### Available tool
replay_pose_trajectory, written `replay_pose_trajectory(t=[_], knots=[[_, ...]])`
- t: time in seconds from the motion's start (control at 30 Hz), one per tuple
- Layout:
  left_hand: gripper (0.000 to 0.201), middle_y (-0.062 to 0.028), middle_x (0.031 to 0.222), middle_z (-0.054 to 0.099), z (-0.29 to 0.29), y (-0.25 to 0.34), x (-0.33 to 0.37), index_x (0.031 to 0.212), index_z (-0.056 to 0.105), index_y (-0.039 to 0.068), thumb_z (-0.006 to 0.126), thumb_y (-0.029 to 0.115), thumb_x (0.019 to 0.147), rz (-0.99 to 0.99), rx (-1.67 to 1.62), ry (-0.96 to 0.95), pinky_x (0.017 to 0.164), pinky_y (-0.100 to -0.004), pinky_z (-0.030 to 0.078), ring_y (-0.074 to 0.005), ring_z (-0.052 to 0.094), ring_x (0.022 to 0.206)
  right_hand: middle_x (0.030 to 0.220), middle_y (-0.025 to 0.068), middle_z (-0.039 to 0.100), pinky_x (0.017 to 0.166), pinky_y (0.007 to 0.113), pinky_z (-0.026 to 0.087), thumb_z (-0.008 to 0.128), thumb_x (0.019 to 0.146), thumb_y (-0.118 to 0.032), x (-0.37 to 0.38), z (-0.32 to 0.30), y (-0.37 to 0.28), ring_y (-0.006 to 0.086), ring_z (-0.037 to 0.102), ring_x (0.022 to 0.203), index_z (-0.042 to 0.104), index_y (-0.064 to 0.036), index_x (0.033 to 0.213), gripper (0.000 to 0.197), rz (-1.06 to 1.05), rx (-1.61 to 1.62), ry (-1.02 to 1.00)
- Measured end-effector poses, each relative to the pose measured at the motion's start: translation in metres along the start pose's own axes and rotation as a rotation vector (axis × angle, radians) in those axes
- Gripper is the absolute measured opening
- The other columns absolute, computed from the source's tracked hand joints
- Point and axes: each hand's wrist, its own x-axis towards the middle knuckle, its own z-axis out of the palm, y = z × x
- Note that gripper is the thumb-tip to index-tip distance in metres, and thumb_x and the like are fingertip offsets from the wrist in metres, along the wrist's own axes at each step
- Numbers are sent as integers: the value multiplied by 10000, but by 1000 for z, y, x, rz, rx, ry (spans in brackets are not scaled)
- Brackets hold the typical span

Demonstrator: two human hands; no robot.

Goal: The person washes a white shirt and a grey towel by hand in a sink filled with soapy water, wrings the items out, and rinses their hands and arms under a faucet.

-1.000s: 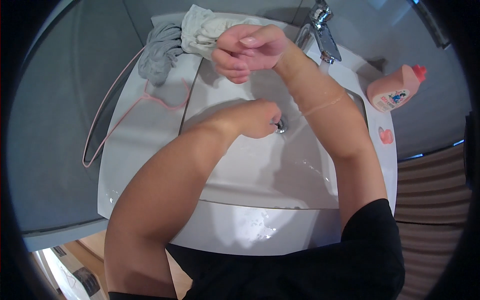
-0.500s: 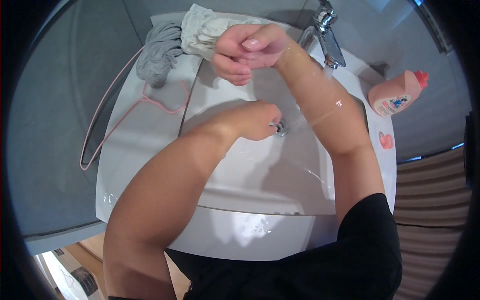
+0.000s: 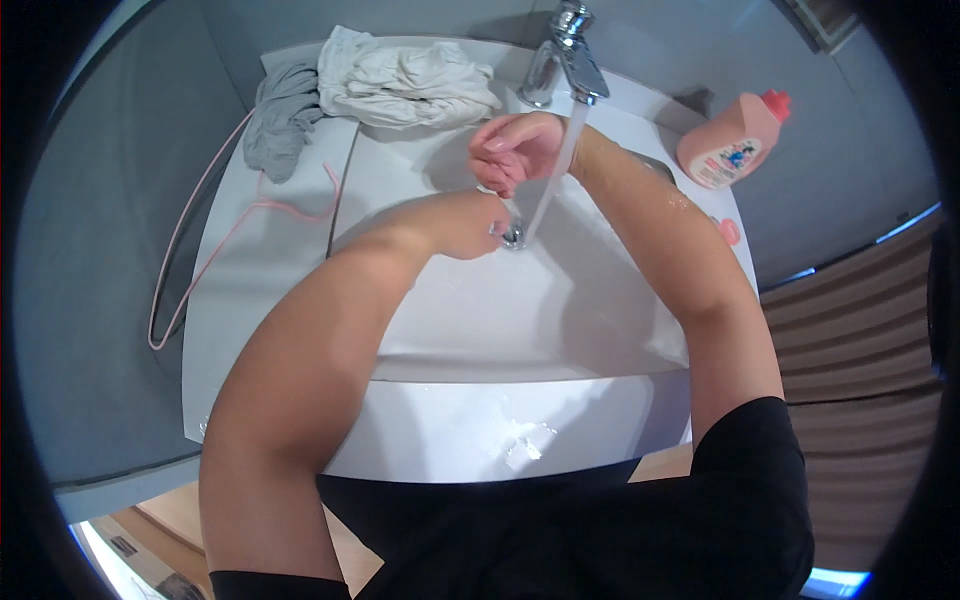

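Observation:
In the white sink (image 3: 460, 320), my left hand (image 3: 470, 225) is low beside the metal drain (image 3: 514, 236). Its fingers are curled round a shiny edge that looks like the drain stopper (image 3: 495, 229), mostly hidden by the hand. My right hand (image 3: 518, 150) hangs above the basin, palm partly upward and fingers loosely bent, with nothing in it. A stream of water (image 3: 553, 185) from the chrome tap (image 3: 583, 75) runs past that wrist down toward the drain. The right forearm looks wet.
Bunched white cloth (image 3: 405, 85) and grey cloth (image 3: 282, 125) lie at the back left of the counter. A pink hanger (image 3: 265, 205) sticks out over the left edge. On the right stand a pink detergent bottle (image 3: 730, 145) and its small pink cap (image 3: 730, 232).
My right hand has come down from in front of the white cloth to the water stream. My left hand stays by the drain. The view has shifted, showing more of the tap and the cloth.

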Motion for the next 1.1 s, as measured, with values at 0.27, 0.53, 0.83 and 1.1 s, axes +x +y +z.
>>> replay_pose_trajectory(t=[0.27, 0.53, 0.83, 1.1], knots=[[250, -120, 914, 695, -8, 13, -7, 1131, 686, 24, 621, 162, 933, -78, -56, -22, 778, -352, 511, -244, 652, 845, 827, 117, 675, 656, 412, 532, 629, 896, -214, -30, 40, 51, 278, 685, 757, 656, -53, 830, 176, 306, -1160, 953], [216, -162, 926, 704, 1, 6, -5, 1050, 686, 6, 609, 155, 914, 19, -129, 105, 784, -367, 513, -261, 660, 861, 1000, 160, 737, 822, 471, 580, 689, 810, -144, -67, 78, 84, 364, 713, 972, 738, -55, 964, 185, 396, -1824, 643], [220, -181, 966, 715, -2, 21, -8, 1035, 667, -18, 593, 157, 922, 86, 43, 80, 786, -409, 512, -358, 644, 851, 1081, 169, 744, 866, 450, 582, 690, 823, -162, -85, 67, 66, 359, 717, 1031, 767, -55, 1050, 262, 492, -1539, 785], [197, -170, 1046, 707, 1, 56, 13, 1058, 699, 9, 602, 133, 941, 215, 349, 139, 868, -422, 534, -354, 666, 993, 1035, 190, 741, 837, 476, 587, 648, 845, -164, -126, 41, 49, 381, 719, 968, 748, -58, 1022, 230, 452, -1623, 1179]])
